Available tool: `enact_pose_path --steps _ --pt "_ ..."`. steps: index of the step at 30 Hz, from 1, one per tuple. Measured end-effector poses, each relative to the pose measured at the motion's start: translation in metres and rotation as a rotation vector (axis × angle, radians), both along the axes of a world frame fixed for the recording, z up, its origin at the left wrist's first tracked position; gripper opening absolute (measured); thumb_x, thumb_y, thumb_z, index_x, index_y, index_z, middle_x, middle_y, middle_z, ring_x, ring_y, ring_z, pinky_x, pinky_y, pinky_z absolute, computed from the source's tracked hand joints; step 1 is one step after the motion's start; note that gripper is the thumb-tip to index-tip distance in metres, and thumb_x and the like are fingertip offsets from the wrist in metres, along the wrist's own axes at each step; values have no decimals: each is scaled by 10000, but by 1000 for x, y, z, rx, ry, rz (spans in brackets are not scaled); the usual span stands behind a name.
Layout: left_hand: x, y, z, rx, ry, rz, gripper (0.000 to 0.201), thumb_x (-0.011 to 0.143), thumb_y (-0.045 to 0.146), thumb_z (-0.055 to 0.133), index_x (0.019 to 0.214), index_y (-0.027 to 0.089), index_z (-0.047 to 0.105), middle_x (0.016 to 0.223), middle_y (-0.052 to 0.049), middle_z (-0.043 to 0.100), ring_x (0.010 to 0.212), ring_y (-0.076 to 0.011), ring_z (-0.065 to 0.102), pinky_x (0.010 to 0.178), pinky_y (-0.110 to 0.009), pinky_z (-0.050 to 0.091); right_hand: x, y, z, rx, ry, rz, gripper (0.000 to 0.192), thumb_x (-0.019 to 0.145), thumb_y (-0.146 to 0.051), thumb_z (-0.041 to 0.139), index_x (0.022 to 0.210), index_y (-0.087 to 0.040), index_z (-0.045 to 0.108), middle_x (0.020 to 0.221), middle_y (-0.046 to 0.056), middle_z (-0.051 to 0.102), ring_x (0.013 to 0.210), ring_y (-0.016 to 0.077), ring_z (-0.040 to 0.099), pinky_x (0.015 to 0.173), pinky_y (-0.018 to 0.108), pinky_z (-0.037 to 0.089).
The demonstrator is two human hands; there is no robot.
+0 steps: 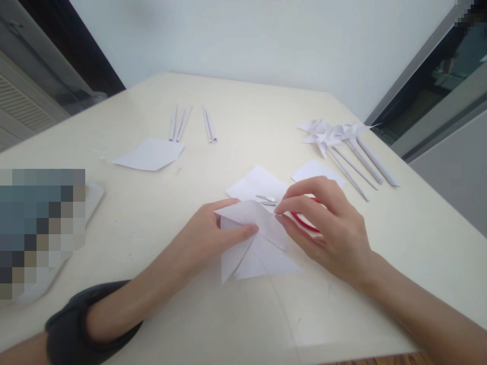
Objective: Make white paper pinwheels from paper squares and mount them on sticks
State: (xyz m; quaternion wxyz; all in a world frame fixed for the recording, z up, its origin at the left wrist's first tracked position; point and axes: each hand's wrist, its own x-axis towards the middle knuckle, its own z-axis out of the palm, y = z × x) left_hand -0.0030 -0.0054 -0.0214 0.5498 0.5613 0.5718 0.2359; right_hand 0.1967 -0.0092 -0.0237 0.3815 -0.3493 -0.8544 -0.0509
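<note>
A white sheet of paper (262, 258) with slits cut in from its corners is between my two hands. My left hand (224, 228) grips its left side, thumb pressed on top near the middle and fingers underneath. With thumb and fingertips, my right hand (327, 223) pinches a corner of the same sheet at its upper right. Behind that hand, scissors with red handles (304, 221) lie with their blades slightly apart, partly hidden by my fingers. They rest by another white paper sheet (256, 181).
Paper pinwheels (327, 133) with rolled paper sticks (365, 159) lie at the right. Several thin paper rolls (182, 123) and a loose sheet (150, 153) are at the back left. Another sheet (317, 171) sits beyond my right hand. A blurred-out object (38, 233) stands at the left edge.
</note>
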Motion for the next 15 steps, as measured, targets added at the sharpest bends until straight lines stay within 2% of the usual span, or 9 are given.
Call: enact_pose_path --steps 6,11,15 --pt "1 0 1 -27 -39 52 105 694 284 666 774 222 641 730 15 660 641 -177 600 520 -233 428 -6 2 -8 52 -76 117 73 807 -56 618 802 -123 645 826 60 656 750 141 560 706 336 430" --pt "0 -2 -2 -14 -111 54 78 701 207 644 774 226 627 700 32 623 618 -145 574 511 -212 400 -6 4 -15 75 -113 129 83 817 -61 613 849 -130 645 853 57 658 752 141 530 711 328 420" --pt "0 -2 -3 17 -139 34 88 724 238 646 811 229 636 721 28 627 638 -147 570 527 -216 409 -6 5 -17 99 -125 122 97 814 -59 617 878 -129 636 875 61 656 776 147 525 728 324 426"
